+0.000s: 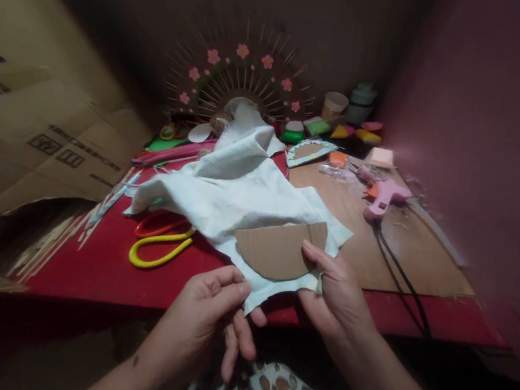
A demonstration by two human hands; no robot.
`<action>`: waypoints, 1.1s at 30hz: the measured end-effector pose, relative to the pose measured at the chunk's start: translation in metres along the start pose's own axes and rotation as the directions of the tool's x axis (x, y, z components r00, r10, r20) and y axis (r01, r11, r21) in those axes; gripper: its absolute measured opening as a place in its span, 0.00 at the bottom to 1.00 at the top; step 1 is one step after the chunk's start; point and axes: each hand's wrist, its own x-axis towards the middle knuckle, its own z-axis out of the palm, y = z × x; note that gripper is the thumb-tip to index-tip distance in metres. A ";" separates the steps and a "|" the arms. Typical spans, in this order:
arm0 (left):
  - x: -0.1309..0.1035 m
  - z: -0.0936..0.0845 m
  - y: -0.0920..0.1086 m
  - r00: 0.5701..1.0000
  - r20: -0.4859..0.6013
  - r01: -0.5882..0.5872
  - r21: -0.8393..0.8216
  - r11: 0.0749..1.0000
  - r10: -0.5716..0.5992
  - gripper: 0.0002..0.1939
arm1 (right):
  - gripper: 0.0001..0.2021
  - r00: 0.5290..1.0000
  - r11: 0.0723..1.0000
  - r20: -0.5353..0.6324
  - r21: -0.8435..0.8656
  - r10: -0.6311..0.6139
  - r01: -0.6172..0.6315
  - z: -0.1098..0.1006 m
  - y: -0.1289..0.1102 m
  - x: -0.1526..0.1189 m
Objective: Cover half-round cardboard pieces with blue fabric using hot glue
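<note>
A brown half-round piece of cardboard [277, 251] lies on a pale blue cloth [223, 201] near the table's front edge. My right hand [336, 286] grips the cardboard and the cloth together, thumb on top and fingers underneath. My left hand [218, 306] pinches the cloth's near edge between thumb and forefinger, its other fingers curled loosely below. Partly under the cloth, scissors [159, 253] show one yellow handle loop and one red-orange loop; their blades are hidden.
A pink glue gun [384, 198] with a black cord rests on a wooden board [423, 252] at right. Behind lies a cloth-edged half-round piece [311, 153]. Thin sticks [65, 232] lie left, beside a large cardboard box [52, 116]. A flowered stick fan [240, 78] stands at the back.
</note>
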 end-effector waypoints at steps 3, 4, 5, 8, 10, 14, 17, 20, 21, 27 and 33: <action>-0.002 0.001 -0.003 0.996 -0.065 -0.043 0.162 0.986 0.054 0.10 | 0.25 1.000 1.000 0.009 -0.018 -0.015 0.015 -0.001 0.002 -0.001; -0.003 0.002 -0.004 0.990 -0.096 -0.079 0.248 0.966 0.106 0.10 | 0.25 1.000 1.000 0.008 -0.022 -0.017 0.018 -0.001 0.002 -0.001; -0.004 0.003 -0.004 0.975 -0.123 -0.131 0.348 0.928 0.184 0.10 | 0.25 1.000 1.000 0.004 -0.026 -0.016 0.017 -0.001 0.003 -0.001; -0.005 0.005 -0.003 0.866 -0.115 -0.309 0.643 0.700 0.487 0.10 | 0.27 1.000 1.000 -0.010 -0.026 -0.006 0.005 0.000 0.003 -0.003; -0.005 0.005 -0.002 0.788 -0.038 -0.374 0.764 0.527 0.615 0.09 | 0.28 1.000 1.000 -0.011 -0.022 0.002 -0.002 0.001 0.003 -0.004; -0.003 0.005 -0.005 0.707 0.066 -0.407 0.852 0.329 0.704 0.06 | 0.28 1.000 1.000 0.001 -0.014 0.003 -0.003 0.001 0.005 -0.006; 0.000 0.003 -0.011 0.634 0.151 -0.431 0.884 0.184 0.759 0.05 | 0.28 1.000 1.000 0.015 -0.008 0.008 -0.008 0.001 0.007 -0.008; 0.003 0.000 -0.019 0.543 0.268 -0.466 0.885 0.020 0.796 0.06 | 0.28 1.000 1.000 0.029 0.003 0.008 -0.008 0.001 0.008 -0.009; 0.004 0.000 -0.021 0.520 0.294 -0.462 0.887 -0.026 0.802 0.06 | 0.28 1.000 1.000 0.029 0.006 0.005 -0.005 0.001 0.009 -0.009; 0.009 -0.003 -0.025 0.513 0.336 -0.421 0.901 -0.110 0.790 0.06 | 0.28 0.999 1.000 0.033 0.015 0.013 -0.013 0.001 0.009 -0.009; -0.008 -0.003 -0.019 0.570 0.345 -0.499 0.866 -0.019 0.746 0.08 | 0.27 0.999 1.000 0.039 0.028 0.013 -0.014 0.002 0.008 -0.009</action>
